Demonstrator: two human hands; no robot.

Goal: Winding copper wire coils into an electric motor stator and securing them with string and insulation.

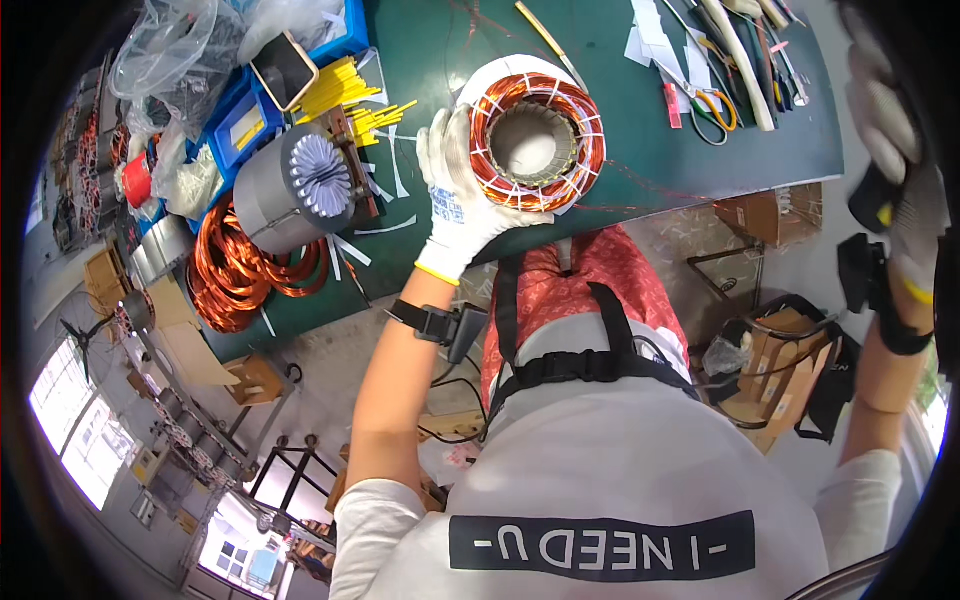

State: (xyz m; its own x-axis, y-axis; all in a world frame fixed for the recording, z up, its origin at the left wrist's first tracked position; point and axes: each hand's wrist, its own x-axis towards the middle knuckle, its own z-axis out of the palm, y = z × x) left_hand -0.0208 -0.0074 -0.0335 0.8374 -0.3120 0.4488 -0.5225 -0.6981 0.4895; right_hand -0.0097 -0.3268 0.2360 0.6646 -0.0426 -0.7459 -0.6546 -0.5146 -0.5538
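Observation:
A motor stator wound with copper wire and laced with white cord stands on the green worktable, its round opening facing up. My left hand, in a white glove, grips its left side, with the thumb along the near edge and the fingers up the side. My right hand, also gloved, is raised at the far right rim, away from the table. Distortion and the dark picture edge hide part of its fingers, and I cannot make out whether it holds anything.
Left on the table are a grey stator housing, copper wire coils, yellow strips, a phone and blue bins. Scissors and hand tools lie far right. Thin wires trail from the wound stator.

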